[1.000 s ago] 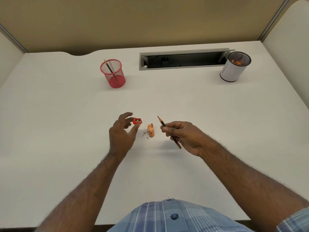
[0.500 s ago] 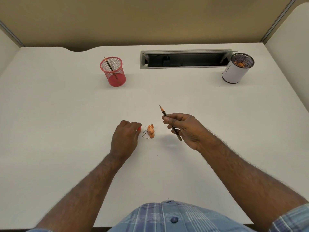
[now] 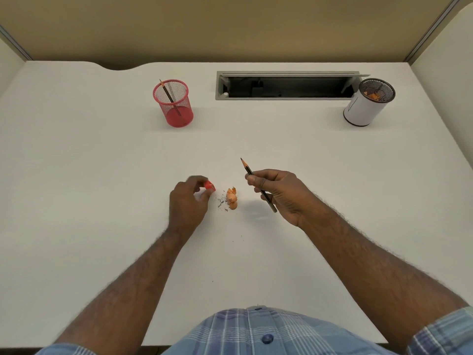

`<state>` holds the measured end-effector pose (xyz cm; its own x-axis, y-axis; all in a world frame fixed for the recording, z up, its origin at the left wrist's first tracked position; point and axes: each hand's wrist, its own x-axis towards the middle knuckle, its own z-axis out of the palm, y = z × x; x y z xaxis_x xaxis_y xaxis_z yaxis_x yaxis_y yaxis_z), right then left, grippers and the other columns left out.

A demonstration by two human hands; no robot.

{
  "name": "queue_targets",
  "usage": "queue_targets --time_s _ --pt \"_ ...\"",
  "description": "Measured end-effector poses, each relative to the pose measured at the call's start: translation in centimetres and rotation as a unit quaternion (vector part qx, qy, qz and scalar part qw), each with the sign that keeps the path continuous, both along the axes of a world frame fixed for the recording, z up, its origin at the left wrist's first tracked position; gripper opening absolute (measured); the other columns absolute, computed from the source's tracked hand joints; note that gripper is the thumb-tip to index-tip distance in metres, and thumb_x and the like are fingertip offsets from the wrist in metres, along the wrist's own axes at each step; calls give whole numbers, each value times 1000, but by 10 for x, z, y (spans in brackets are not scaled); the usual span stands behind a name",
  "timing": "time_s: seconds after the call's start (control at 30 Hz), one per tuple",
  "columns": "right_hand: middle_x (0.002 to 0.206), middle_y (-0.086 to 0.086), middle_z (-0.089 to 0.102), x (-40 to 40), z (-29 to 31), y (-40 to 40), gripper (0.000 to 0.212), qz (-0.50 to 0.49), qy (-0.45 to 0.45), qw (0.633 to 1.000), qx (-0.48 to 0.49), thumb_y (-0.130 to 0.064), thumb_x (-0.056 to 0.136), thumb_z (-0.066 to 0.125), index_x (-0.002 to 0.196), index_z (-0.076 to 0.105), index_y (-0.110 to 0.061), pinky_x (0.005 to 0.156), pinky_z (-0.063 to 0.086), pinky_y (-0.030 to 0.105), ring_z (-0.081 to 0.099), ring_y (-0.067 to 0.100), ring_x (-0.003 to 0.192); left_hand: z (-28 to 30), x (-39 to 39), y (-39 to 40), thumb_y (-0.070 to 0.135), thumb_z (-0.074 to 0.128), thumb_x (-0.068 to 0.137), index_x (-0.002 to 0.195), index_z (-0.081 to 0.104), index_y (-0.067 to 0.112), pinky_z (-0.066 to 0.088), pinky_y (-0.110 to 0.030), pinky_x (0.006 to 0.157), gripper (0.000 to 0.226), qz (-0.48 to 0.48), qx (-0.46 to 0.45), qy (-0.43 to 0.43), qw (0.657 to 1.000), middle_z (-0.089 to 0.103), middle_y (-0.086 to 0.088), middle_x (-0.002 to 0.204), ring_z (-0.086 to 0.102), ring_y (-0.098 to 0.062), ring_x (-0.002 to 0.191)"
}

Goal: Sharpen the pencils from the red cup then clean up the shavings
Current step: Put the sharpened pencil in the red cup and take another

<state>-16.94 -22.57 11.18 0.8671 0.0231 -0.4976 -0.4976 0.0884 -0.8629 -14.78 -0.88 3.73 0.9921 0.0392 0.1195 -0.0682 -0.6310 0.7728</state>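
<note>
A: What is the right hand [image 3: 279,194] doing?

B: It is gripping 1 dark pencil [image 3: 258,184], fingers and thumb curling round the shaft. The sharpened tip is pointing up and away to the left, and the blunt end is sticking out below the palm.

A: And the left hand [image 3: 188,201]?

B: It is pinching a small red sharpener [image 3: 210,186] between thumb and fingertips, low over the white desk [image 3: 89,188]. The fingers are blurring a little, so I cannot tell whether the sharpener is touching the desk.

A: Where are the shavings lying?

B: An orange curl of shavings [image 3: 232,198] is sitting on the desk between the 2 hands, with dark graphite specks just left of it.

A: What about the red cup [image 3: 174,105]?

B: It is standing at the back left, well apart from the hands, and 1 pencil is leaning inside it. At the back right a white-sided mesh cup [image 3: 367,103] is holding orange shavings, next to a grey cable tray [image 3: 286,85] sunk into the desk.
</note>
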Motion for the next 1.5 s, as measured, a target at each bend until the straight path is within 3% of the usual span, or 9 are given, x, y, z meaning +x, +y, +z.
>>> queue_targets --time_s 0.17,0.27,0.5,0.63,0.8,0.93,1.03,1.27,1.5 --pt "83 -9 69 17 8 9 16 -2 -43 998 -35 -19 84 74 97 75 -11 65 39 14 57 -5 71 1 8 5 22 76 81 112 61 29 46 -6 78 35 32 -104 60 992 69 21 87 62 8 80" --pt "75 -10 66 38 19 18 16 -9 -81 995 -56 -20 84 74 96 75 -11 64 41 18 56 2 68 -1 14 7 26 76 82 111 68 27 50 -19 88 30 23 -88 71 993 68 17 92 61 3 88" --pt "93 -1 71 95 51 48 20 -7 -193 974 -120 -15 90 67 108 71 -10 73 56 24 67 13 87 -11 35 4 26 77 80 101 65 26 47 -20 84 24 -2 -74 80 994 69 9 100 60 -5 95" --pt "93 -1 72 141 62 71 22 -33 -291 940 -174 -15 89 67 110 70 -9 78 60 29 69 11 86 -22 45 6 21 74 83 104 65 25 41 -7 87 23 -41 -46 42 997 67 17 101 59 -3 102" --pt "73 -9 69 208 64 101 9 -58 -365 904 -214 -15 84 69 93 73 -15 78 58 38 66 10 71 -35 60 5 22 66 89 112 63 24 46 -27 96 23 -72 3 17 997 67 11 113 53 -10 112" --pt "72 -9 68 245 51 121 5 -33 -351 898 -264 -19 83 70 87 72 -19 73 55 30 65 13 72 -42 70 4 29 59 91 116 58 31 40 -20 94 26 -74 32 25 996 65 8 114 51 -10 111" --pt "80 -9 69 262 35 132 10 27 -313 891 -326 -24 85 68 92 73 -18 62 43 9 62 7 76 -44 74 4 37 52 90 118 53 37 40 -21 92 27 -79 63 25 995 64 8 112 51 -11 108" --pt "90 5 69 295 15 152 11 172 -202 809 -524 -22 81 65 90 70 -17 65 46 27 66 26 86 -47 76 5 46 45 90 118 51 39 44 -26 91 29 -81 66 9 994 63 10 112 52 -13 106" --pt "102 4 70 296 13 159 30 177 -212 776 -567 -37 83 68 103 68 -15 80 50 32 65 27 94 -44 75 5 37 52 92 120 53 36 45 -27 90 28 -81 74 -2 994 64 5 112 53 -17 105"
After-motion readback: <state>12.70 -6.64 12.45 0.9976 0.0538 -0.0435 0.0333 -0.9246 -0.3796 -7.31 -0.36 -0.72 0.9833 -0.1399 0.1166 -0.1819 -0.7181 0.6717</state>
